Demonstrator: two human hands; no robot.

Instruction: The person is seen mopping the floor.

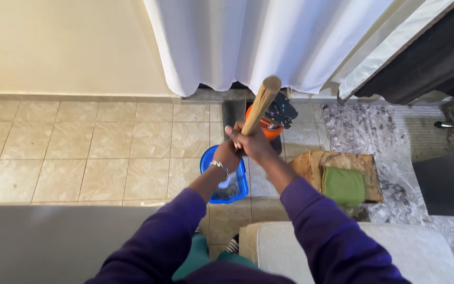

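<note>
Both hands grip a thick wooden stick (261, 103) that points up toward the camera. My left hand (228, 153), with a silver bracelet on the wrist, holds it low. My right hand (253, 142) wraps the stick just above the left one. Directly below the hands sits a blue rectangular tub (209, 164) on the tiled floor, with something grey inside. The stick's lower end is hidden behind my hands. Purple sleeves cover both arms.
An orange container (269, 129) with a dark patterned cloth (281, 112) stands beyond the tub. A green folded cloth (343, 185) lies on a brown board (369, 176) at right. White curtain (269, 42) hangs ahead; a beige cushion (395, 247) is near right.
</note>
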